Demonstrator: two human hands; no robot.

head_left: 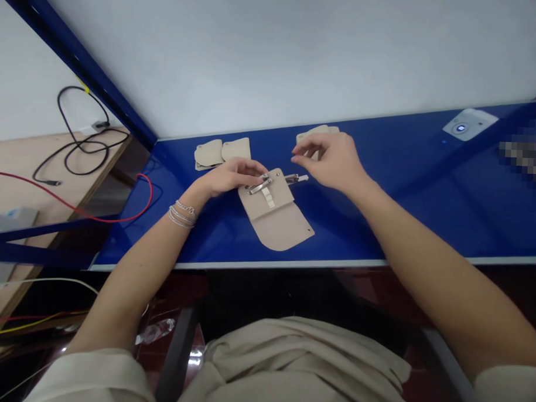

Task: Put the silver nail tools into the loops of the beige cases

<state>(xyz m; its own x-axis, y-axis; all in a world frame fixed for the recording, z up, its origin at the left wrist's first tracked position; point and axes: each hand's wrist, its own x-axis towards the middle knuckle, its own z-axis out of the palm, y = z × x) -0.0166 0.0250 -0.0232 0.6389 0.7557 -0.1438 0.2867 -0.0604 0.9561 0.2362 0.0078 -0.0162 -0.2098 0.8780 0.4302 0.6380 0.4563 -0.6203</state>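
A beige manicure case (282, 228) lies unfolded on the blue table, its rounded flap towards me. Across its upper part is a silver nail clipper (260, 186), beside a pale elastic strap (268, 197). My left hand (234, 177) is closed at the case's upper left, thumb and fingers on the clipper's end. More small metal tools (291, 179) with a white tip lie at the case's right edge. My right hand (333, 162) hovers right of them, fingers half curled, thumb and fingertips slightly apart, with nothing visible between them.
Closed beige cases (237, 149) lie behind my left hand, and another stack (318, 130) is behind my right. A white device (470, 124) with a lit button sits at the far right. A red cable (150, 200) loops over the table's left end; a black cable (87, 151) lies beyond.
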